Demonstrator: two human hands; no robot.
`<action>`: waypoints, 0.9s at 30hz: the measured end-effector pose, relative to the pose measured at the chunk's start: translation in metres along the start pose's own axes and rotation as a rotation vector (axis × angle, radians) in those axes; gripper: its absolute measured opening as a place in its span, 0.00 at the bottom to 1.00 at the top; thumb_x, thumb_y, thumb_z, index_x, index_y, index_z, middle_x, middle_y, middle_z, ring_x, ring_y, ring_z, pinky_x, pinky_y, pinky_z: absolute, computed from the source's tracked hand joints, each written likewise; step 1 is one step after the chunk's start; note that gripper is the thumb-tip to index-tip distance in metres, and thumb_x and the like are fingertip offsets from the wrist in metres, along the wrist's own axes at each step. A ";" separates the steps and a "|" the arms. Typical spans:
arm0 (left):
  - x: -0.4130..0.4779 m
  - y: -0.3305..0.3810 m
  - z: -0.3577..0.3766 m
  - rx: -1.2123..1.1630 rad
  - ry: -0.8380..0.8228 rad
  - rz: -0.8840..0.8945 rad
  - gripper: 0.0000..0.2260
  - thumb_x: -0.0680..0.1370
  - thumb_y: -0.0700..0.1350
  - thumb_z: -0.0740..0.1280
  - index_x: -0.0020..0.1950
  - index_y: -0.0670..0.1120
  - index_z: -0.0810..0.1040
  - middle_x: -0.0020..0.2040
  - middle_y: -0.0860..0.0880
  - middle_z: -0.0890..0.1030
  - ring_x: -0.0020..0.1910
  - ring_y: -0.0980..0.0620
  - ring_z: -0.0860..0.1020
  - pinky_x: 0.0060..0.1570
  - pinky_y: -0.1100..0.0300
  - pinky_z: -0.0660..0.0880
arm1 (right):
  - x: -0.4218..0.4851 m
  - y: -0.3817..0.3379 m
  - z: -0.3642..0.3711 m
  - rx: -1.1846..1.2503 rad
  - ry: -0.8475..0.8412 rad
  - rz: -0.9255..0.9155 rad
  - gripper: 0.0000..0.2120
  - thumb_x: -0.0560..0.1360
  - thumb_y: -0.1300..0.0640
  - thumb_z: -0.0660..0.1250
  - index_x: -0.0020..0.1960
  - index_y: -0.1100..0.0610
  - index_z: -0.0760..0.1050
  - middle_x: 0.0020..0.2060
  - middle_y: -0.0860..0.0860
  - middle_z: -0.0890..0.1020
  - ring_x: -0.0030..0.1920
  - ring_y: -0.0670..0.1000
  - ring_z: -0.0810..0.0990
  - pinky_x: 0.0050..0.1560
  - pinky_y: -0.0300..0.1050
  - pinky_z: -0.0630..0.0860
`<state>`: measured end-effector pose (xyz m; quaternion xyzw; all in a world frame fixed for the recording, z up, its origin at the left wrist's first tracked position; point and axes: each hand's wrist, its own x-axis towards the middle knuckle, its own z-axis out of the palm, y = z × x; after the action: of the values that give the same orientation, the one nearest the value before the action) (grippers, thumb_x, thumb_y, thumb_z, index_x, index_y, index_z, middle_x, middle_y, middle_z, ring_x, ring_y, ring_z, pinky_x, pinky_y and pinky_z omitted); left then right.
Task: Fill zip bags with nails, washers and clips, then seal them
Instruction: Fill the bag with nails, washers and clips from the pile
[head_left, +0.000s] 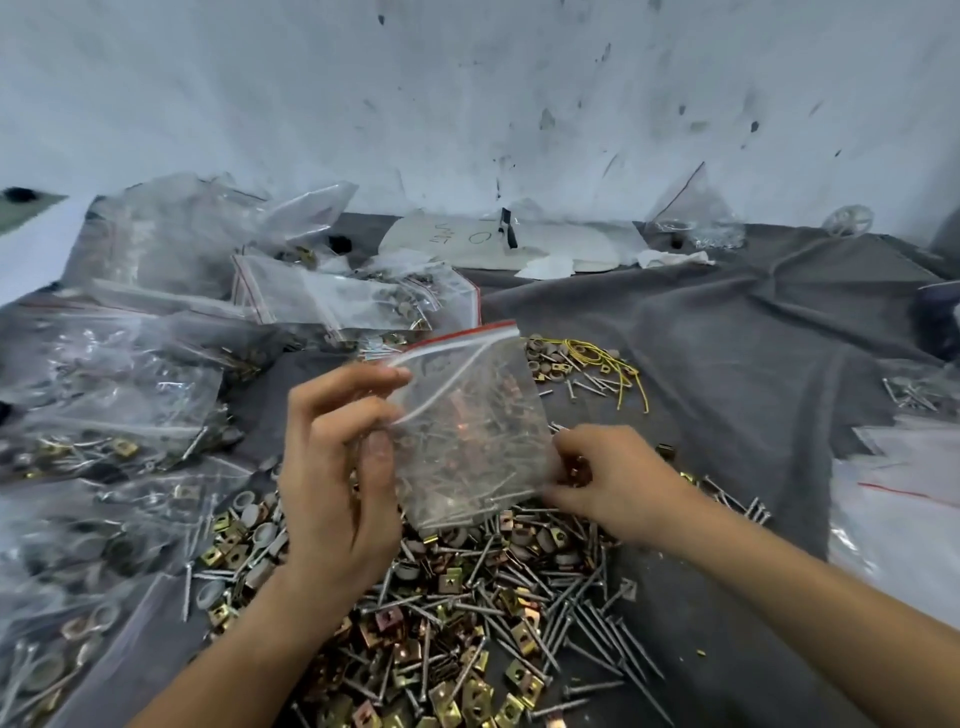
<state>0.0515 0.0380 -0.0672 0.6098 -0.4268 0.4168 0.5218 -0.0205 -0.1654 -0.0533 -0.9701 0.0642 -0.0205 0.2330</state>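
Straight ahead in the head view, I see my left hand pinching the left edge of a clear zip bag, thumb and fingers clamped on the plastic just below its red strip. My right hand grips the bag's lower right corner, fingers closed on it. The bag hangs tilted above a heap of nails, with brass-coloured square clips and pale washers mixed in, all lying on a grey cloth. I cannot tell whether the bag's mouth is sealed. Filled bags are piled to the left. Yellow rubber bands lie just beyond the bag. A white wall stands behind.
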 end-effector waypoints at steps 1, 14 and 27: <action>0.000 0.002 0.001 0.005 -0.027 0.006 0.08 0.84 0.44 0.54 0.52 0.43 0.70 0.57 0.47 0.72 0.58 0.48 0.75 0.59 0.59 0.68 | -0.001 0.000 -0.005 0.076 0.081 0.021 0.09 0.71 0.55 0.73 0.38 0.49 0.73 0.36 0.44 0.78 0.41 0.47 0.78 0.39 0.35 0.72; -0.006 0.016 0.008 -0.074 -0.547 -0.048 0.07 0.82 0.44 0.55 0.50 0.44 0.71 0.57 0.48 0.70 0.57 0.61 0.72 0.54 0.71 0.68 | -0.035 -0.066 -0.051 0.196 0.500 -0.493 0.04 0.69 0.59 0.73 0.43 0.54 0.80 0.38 0.43 0.81 0.43 0.46 0.76 0.46 0.37 0.73; -0.010 0.009 0.007 0.066 -0.290 -0.181 0.05 0.80 0.41 0.56 0.52 0.45 0.70 0.58 0.44 0.71 0.59 0.55 0.71 0.60 0.67 0.66 | -0.013 -0.009 -0.041 0.344 0.427 0.036 0.11 0.75 0.58 0.66 0.34 0.51 0.74 0.27 0.46 0.77 0.30 0.43 0.74 0.34 0.40 0.71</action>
<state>0.0409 0.0311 -0.0747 0.7164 -0.4270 0.2896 0.4698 -0.0347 -0.1740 -0.0124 -0.8887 0.1248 -0.2309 0.3758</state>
